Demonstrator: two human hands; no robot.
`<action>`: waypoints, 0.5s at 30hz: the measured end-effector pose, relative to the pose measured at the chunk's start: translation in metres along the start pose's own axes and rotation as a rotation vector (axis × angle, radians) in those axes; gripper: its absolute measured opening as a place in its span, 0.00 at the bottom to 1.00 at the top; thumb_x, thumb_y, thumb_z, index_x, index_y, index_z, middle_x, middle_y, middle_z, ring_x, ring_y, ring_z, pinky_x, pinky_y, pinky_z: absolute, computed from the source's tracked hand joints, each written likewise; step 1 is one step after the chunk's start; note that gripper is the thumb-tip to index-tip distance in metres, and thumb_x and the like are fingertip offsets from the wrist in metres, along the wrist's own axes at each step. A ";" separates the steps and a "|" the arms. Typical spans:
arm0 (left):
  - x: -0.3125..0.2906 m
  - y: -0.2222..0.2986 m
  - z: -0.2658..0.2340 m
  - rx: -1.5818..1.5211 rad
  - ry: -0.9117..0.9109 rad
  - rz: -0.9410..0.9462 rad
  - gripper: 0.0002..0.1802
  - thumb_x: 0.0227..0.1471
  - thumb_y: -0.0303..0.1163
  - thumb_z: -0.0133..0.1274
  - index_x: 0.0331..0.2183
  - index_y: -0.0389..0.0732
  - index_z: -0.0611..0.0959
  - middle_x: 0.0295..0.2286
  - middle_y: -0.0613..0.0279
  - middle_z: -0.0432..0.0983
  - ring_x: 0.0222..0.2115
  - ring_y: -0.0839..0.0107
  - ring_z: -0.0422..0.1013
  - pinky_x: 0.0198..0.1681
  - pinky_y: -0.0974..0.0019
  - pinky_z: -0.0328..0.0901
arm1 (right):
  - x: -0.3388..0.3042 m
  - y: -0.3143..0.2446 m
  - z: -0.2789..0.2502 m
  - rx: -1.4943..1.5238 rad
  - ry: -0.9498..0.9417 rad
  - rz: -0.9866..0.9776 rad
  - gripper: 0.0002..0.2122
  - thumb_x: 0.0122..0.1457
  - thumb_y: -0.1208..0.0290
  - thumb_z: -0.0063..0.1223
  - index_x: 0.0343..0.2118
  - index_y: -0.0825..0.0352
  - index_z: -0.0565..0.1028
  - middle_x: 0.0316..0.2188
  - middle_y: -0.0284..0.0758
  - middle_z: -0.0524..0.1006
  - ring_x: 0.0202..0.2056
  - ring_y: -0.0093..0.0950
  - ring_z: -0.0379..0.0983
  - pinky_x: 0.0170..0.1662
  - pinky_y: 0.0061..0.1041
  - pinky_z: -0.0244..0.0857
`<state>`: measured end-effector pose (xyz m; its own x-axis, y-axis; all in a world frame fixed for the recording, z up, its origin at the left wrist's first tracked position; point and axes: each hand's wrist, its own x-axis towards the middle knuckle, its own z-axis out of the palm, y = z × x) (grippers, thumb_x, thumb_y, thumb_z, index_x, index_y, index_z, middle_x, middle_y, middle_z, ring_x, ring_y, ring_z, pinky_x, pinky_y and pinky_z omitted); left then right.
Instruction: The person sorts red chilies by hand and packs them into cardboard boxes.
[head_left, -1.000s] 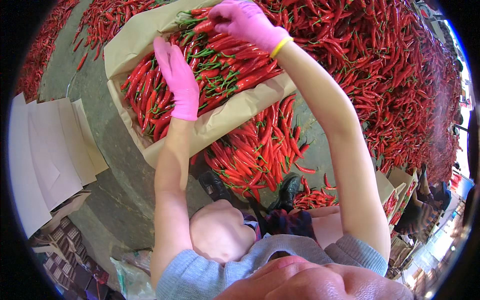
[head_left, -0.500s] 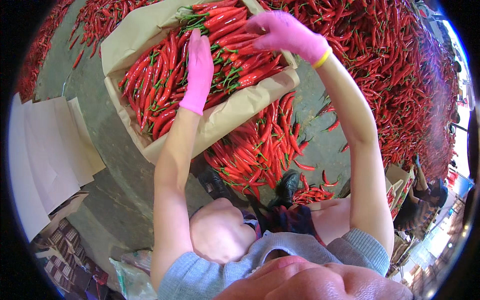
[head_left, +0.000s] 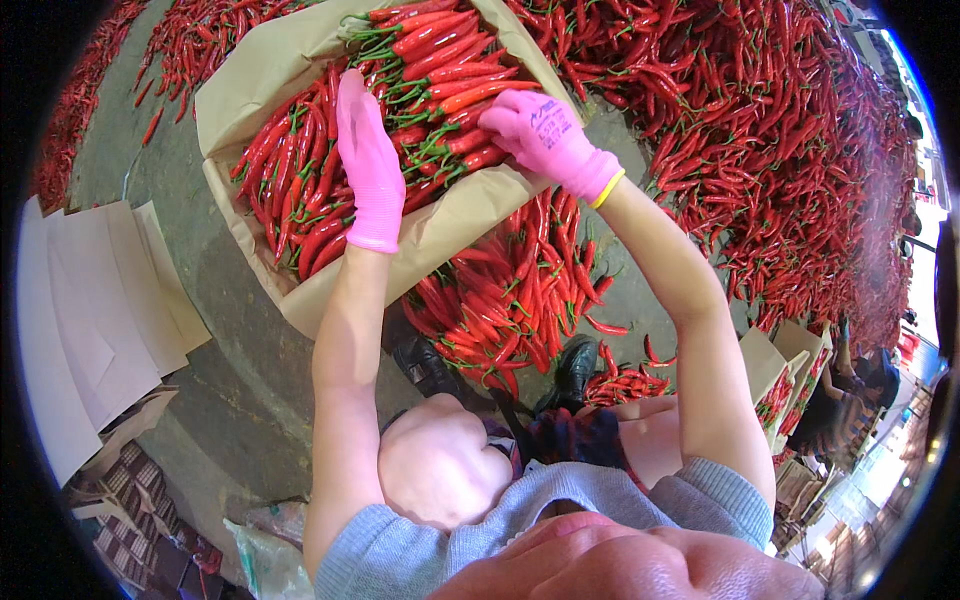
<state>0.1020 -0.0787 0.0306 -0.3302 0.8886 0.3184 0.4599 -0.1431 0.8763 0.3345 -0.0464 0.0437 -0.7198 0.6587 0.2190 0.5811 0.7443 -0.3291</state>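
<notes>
A cardboard box (head_left: 245, 228) lined with brown paper holds red chili peppers (head_left: 300, 165) with green stems, laid in rows that run in differing directions. My left hand (head_left: 368, 165), in a pink glove, is open on edge. Its fingers are straight and together, and its palm side faces the stem ends of the right-hand rows. My right hand (head_left: 548, 138), in a pink glove with a yellow cuff edge, bends its fingers down over chili peppers at the box's right side. Its fingertips are partly hidden among them.
A loose chili pile (head_left: 500, 300) lies between the box and my shoes (head_left: 575, 370). A large chili heap (head_left: 780, 150) spreads along the right. Flat cardboard sheets (head_left: 90, 320) stand at left. Filled boxes (head_left: 775, 375) and another person (head_left: 850, 405) are at lower right.
My right hand has come down and nearer to me, its fingers now bent onto the chili peppers at the box's right side. My left hand has shifted slightly left.
</notes>
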 end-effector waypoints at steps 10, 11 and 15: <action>-0.032 0.029 0.007 -0.454 0.077 -0.051 0.28 0.67 0.32 0.37 0.64 0.29 0.59 0.65 0.48 0.53 0.66 0.61 0.52 0.69 0.61 0.44 | 0.018 0.005 -0.036 0.145 0.104 0.171 0.12 0.55 0.71 0.58 0.43 0.61 0.79 0.37 0.37 0.76 0.38 0.40 0.76 0.40 0.35 0.70; -0.035 0.029 0.011 -0.504 0.094 -0.050 0.28 0.67 0.32 0.38 0.64 0.29 0.58 0.65 0.49 0.53 0.66 0.61 0.51 0.69 0.61 0.44 | 0.022 0.004 -0.033 0.136 0.096 0.121 0.13 0.54 0.73 0.59 0.43 0.62 0.79 0.35 0.37 0.76 0.37 0.39 0.76 0.40 0.34 0.70; -0.034 0.032 0.012 -0.336 0.028 -0.014 0.29 0.67 0.31 0.37 0.65 0.30 0.56 0.66 0.50 0.52 0.66 0.62 0.50 0.69 0.61 0.43 | 0.032 0.015 -0.007 0.205 -0.136 0.017 0.13 0.52 0.74 0.58 0.43 0.64 0.79 0.39 0.39 0.76 0.42 0.41 0.74 0.46 0.34 0.69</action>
<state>0.1385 -0.1084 0.0437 -0.3597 0.8797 0.3110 0.1593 -0.2705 0.9494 0.3230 -0.0136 0.0526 -0.7632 0.6397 0.0912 0.5141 0.6867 -0.5140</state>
